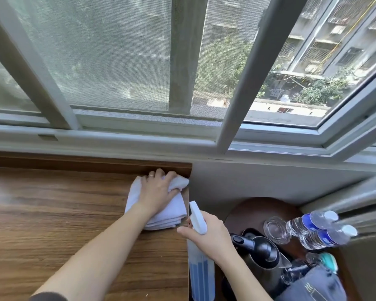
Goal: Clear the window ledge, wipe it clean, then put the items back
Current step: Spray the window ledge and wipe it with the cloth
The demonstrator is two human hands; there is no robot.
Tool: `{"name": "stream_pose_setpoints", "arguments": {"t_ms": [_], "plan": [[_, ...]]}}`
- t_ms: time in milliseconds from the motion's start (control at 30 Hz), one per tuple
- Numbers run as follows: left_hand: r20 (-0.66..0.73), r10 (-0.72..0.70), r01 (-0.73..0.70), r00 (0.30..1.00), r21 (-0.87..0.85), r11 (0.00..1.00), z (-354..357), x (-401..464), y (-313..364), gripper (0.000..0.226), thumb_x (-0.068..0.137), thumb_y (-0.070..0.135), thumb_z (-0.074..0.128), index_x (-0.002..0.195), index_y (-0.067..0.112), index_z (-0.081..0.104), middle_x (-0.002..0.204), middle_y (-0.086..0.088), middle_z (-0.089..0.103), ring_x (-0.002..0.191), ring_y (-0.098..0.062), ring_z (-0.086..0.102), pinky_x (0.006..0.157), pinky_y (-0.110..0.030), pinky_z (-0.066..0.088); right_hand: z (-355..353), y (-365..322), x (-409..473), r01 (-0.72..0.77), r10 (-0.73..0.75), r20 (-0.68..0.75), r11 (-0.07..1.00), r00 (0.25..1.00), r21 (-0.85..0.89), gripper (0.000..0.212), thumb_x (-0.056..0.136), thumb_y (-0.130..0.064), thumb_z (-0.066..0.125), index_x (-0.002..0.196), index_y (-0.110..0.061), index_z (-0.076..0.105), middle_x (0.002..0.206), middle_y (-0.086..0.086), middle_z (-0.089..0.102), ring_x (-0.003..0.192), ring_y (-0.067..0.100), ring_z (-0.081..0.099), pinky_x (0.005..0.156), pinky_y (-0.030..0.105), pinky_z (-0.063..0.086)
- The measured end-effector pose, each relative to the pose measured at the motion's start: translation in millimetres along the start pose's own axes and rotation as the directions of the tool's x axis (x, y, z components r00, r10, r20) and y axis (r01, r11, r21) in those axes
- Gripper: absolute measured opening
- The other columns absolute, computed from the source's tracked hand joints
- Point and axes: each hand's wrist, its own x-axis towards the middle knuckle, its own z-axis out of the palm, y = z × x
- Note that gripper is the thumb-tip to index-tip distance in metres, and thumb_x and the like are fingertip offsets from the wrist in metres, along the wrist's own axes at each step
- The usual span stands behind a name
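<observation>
The wooden window ledge [52, 213] runs from the left edge to a right end near the middle of the view. A folded white cloth [165, 216] lies at its far right corner. My left hand [159, 190] presses down on the cloth, fingers curled over its top fold. My right hand [208, 233] grips a spray bottle [201, 276] of blue liquid by its neck, just past the ledge's right end. The bottle's white nozzle [197, 217] points up toward the cloth.
Below the ledge to the right, a dark round table [258, 207] holds a black kettle [261, 253], an upturned glass [276, 229], two water bottles [313, 222] and a grey bag [317, 285]. The window frame [139, 135] runs behind the ledge.
</observation>
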Motion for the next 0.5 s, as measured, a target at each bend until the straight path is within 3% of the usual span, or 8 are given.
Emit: {"name": "stream_pose_setpoints", "arguments": {"t_ms": [267, 400, 500], "plan": [[0.085, -0.064, 0.064, 0.994, 0.0, 0.998, -5.6, -2.9, 11.0, 0.055, 0.064, 0.06, 0.047, 0.105, 0.027, 0.062, 0.086, -0.007, 0.057, 0.077, -0.033, 0.054, 0.071, -0.043, 0.042, -7.0, 2.1, -1.9, -0.009, 0.009, -0.04, 1.0, 0.999, -0.009, 0.042, 0.075, -0.053, 0.075, 0.089, -0.016, 0.062, 0.086, 0.002, 0.068, 0.066, 0.005, 0.05, 0.062, 0.023, 0.039], [0.087, 0.028, -0.026, 0.996, -0.019, 0.999, -11.6, -30.9, 23.9, 0.065, 0.047, 0.061, 0.049, 0.1, 0.024, 0.06, 0.08, -0.006, 0.055, 0.068, -0.031, 0.054, 0.063, -0.04, 0.044, -9.5, 2.9, -5.8, -0.033, 0.033, -0.067, 0.999, 0.997, 0.004, 0.037, 0.074, -0.05, 0.075, 0.088, -0.018, 0.063, 0.086, 0.002, 0.068, 0.074, 0.015, 0.058, 0.069, 0.029, 0.047], [0.058, 0.093, -0.089, 0.994, -0.073, 0.993, -11.0, -65.3, 29.7, 0.068, 0.047, 0.064, 0.05, 0.102, 0.026, 0.06, 0.083, -0.003, 0.056, 0.069, -0.029, 0.054, 0.063, -0.038, 0.042, -10.7, 2.3, -8.4, -0.05, 0.051, -0.075, 0.999, 0.996, 0.015, 0.035, 0.073, -0.051, 0.075, 0.086, -0.021, 0.063, 0.084, -0.001, 0.068, 0.079, 0.014, 0.062, 0.074, 0.031, 0.05]]}}
